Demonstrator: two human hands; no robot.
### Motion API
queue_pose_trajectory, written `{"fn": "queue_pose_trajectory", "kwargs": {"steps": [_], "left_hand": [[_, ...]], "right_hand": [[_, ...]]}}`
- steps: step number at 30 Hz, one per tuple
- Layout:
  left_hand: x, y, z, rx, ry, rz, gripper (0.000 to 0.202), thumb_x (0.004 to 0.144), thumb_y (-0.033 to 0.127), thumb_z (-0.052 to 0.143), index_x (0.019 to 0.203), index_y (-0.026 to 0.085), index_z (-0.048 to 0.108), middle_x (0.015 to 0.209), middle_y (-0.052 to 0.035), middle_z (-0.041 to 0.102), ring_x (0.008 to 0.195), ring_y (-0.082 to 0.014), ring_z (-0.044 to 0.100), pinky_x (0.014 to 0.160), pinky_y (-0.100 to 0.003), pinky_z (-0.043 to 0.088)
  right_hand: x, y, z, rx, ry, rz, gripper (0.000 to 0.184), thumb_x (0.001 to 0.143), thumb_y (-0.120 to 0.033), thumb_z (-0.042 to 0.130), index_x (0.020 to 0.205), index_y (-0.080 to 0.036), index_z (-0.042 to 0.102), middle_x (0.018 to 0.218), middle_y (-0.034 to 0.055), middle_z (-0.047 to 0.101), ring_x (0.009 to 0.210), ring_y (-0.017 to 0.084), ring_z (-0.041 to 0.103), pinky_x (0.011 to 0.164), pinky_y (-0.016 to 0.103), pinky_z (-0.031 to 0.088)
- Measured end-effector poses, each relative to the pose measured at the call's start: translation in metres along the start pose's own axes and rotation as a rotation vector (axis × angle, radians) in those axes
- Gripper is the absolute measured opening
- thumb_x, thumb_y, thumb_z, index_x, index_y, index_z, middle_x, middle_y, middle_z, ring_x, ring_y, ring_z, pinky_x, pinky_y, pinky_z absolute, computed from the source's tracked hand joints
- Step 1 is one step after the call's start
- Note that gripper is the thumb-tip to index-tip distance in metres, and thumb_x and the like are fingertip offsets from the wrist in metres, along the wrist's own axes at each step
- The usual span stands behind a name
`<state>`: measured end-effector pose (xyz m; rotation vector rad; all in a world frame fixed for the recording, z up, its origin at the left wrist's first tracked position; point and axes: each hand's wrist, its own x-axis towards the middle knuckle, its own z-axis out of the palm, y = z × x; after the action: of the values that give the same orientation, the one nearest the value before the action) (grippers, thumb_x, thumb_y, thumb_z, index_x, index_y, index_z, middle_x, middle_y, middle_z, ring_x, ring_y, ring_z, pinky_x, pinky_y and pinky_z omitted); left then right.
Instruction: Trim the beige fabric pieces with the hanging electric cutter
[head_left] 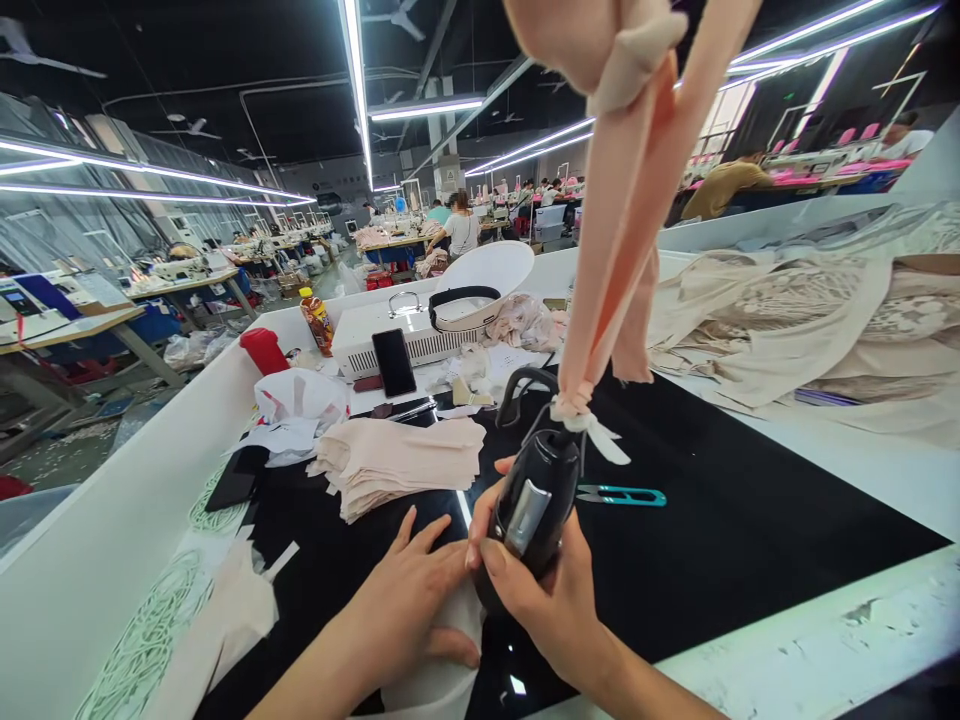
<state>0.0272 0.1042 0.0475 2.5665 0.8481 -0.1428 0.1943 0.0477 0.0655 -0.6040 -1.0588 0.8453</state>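
My right hand (544, 590) is wrapped round a black hand-held electric tool (534, 505) with a silver panel, held tilted over the black work surface. Its lower end is hidden by my hands. Peach fabric strips (611, 230) hang from above and are knotted at the tool's top, where a dark cord also shows. Beside the tool, my left hand (409, 600) lies flat with fingers spread, on a pale fabric piece (442, 665). A stack of cut beige fabric pieces (401, 455) lies just beyond it. Teal thread snips (621, 496) rest right of the tool.
A phone (394, 363) leans against a white metal box (360, 335) with a visor (480, 290) on top. Green cord bundles (146, 625) lie at left. Beige lace fabric (832, 310) is heaped at right. People and sewing tables stand behind the white side walls.
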Motion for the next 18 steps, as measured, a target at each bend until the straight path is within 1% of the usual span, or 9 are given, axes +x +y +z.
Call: {"fn": "queue_pose_trajectory", "kwargs": {"steps": [3,5,9,12,14,16,18], "left_hand": [[0.000,0.001,0.000,0.027,-0.009,-0.020,0.108,0.070,0.036,0.100,0.162,0.036,0.042,0.161,-0.0106,0.053,0.157,-0.0427,0.032,0.120,-0.084,0.012],[0.000,0.001,0.001,0.051,0.003,-0.007,0.111,0.069,0.035,0.102,0.162,0.037,0.041,0.162,-0.0113,0.051,0.156,-0.0438,0.034,0.119,-0.084,0.013],[0.001,-0.002,0.006,0.075,0.041,0.020,0.118,0.065,0.035,0.103,0.163,0.038,0.038,0.165,-0.0139,0.046,0.154,-0.0462,0.037,0.118,-0.084,0.017],[0.001,-0.006,0.008,0.061,0.047,0.031,0.121,0.065,0.038,0.103,0.165,0.040,0.034,0.167,-0.0131,0.043,0.154,-0.0460,0.037,0.118,-0.084,0.017],[0.001,-0.006,0.007,0.033,0.040,0.039,0.117,0.069,0.043,0.101,0.165,0.042,0.033,0.166,-0.0109,0.045,0.155,-0.0454,0.036,0.119,-0.084,0.016],[0.002,-0.005,0.005,-0.001,0.041,0.031,0.108,0.075,0.048,0.097,0.164,0.043,0.036,0.164,-0.0090,0.049,0.155,-0.0446,0.036,0.120,-0.083,0.014],[0.003,-0.005,0.005,-0.029,0.053,0.028,0.100,0.079,0.052,0.093,0.163,0.042,0.039,0.161,-0.0081,0.053,0.155,-0.0442,0.036,0.121,-0.082,0.012]], "right_hand": [[0.000,-0.001,0.000,0.047,0.014,0.025,0.041,0.089,-0.007,0.072,0.118,-0.032,0.058,0.086,-0.0058,0.070,0.065,0.010,0.066,0.069,0.021,0.061],[-0.001,-0.003,0.001,0.078,0.011,0.022,0.036,0.090,-0.010,0.073,0.115,-0.031,0.059,0.086,-0.0052,0.070,0.065,0.010,0.066,0.068,0.022,0.061],[-0.006,-0.004,0.002,0.087,-0.014,0.026,0.030,0.090,-0.015,0.076,0.112,-0.029,0.060,0.086,-0.0034,0.069,0.068,0.012,0.067,0.073,0.027,0.063],[-0.008,-0.003,0.003,0.064,-0.021,0.035,0.030,0.090,-0.015,0.075,0.112,-0.029,0.061,0.085,-0.0033,0.068,0.068,0.013,0.067,0.076,0.030,0.063],[-0.008,-0.001,0.003,0.036,-0.013,0.036,0.028,0.090,-0.014,0.074,0.110,-0.029,0.062,0.085,-0.0032,0.068,0.066,0.013,0.066,0.074,0.029,0.063],[-0.009,0.002,0.001,0.003,0.003,0.039,0.027,0.090,-0.015,0.075,0.109,-0.029,0.062,0.084,-0.0028,0.069,0.065,0.013,0.066,0.072,0.028,0.062],[-0.009,0.007,0.001,-0.010,0.010,0.044,0.029,0.091,-0.018,0.075,0.114,-0.029,0.062,0.084,-0.0019,0.070,0.068,0.016,0.069,0.073,0.031,0.063]]}}
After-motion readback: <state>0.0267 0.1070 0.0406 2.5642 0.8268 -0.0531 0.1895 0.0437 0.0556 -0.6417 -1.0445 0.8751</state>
